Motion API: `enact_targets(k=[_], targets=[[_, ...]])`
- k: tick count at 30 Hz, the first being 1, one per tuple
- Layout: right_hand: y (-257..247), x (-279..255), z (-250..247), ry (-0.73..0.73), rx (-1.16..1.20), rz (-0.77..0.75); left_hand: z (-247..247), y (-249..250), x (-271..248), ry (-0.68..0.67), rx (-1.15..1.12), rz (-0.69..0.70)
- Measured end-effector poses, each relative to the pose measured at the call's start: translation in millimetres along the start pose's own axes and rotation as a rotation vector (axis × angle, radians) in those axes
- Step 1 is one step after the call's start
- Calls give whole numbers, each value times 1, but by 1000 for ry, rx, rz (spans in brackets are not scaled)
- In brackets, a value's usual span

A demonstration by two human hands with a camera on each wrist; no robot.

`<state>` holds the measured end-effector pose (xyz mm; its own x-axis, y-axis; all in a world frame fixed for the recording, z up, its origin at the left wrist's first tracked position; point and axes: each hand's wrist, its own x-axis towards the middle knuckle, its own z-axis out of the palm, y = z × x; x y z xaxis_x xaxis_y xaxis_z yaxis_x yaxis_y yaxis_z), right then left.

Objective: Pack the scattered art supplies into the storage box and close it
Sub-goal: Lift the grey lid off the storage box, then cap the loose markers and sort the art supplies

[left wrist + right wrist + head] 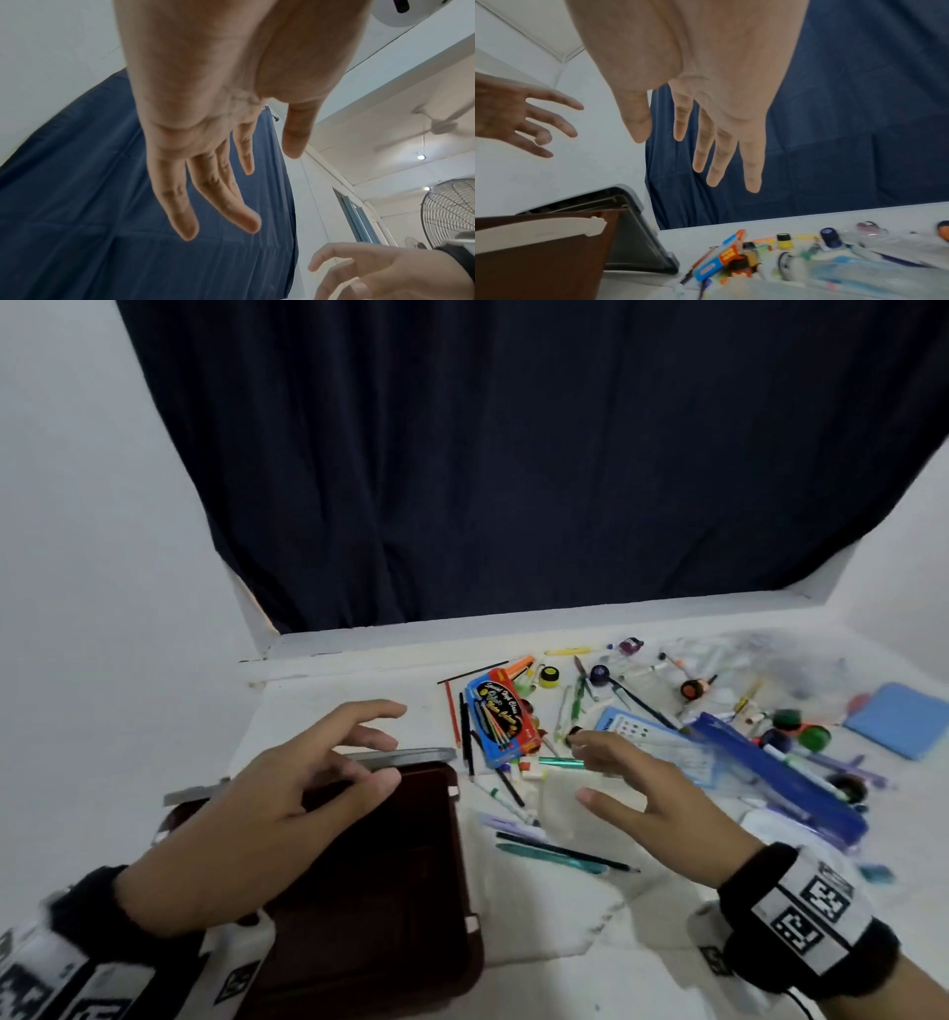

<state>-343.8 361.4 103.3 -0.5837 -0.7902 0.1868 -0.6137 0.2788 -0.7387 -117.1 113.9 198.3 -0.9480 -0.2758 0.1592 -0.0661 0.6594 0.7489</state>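
A dark brown storage box (390, 875) (541, 255) stands open at the lower left, its grey lid (400, 756) (634, 233) tilted up behind it. My left hand (308, 788) (221, 192) hovers above the box with fingers spread and holds nothing. My right hand (616, 778) (706, 152) hovers open over the white table, just right of the box. Scattered supplies lie beyond it: a blue and red pencil carton (506, 716) (718, 257), loose pencils and pens (560, 852), small paint pots (549, 676), a long blue pouch (780, 773).
A dark blue curtain (539, 454) hangs behind the table's far edge. A light blue flat pad (904, 719) lies at the far right. White walls close in on the left. A standing fan (452, 211) shows in the left wrist view.
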Motion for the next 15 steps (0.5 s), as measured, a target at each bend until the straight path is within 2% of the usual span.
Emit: enact_targets(k=[4, 7, 12, 15], targets=[[47, -44, -55, 91, 11, 26, 64, 38, 13, 12, -124, -7], [90, -74, -92, 102, -34, 70, 118, 54, 26, 1, -192, 4], [151, -107, -131, -115, -268, 151, 206, 63, 57, -79, -150, -37], [175, -109, -139, -230, -392, 173, 248, 59, 85, -160, -5, -41]])
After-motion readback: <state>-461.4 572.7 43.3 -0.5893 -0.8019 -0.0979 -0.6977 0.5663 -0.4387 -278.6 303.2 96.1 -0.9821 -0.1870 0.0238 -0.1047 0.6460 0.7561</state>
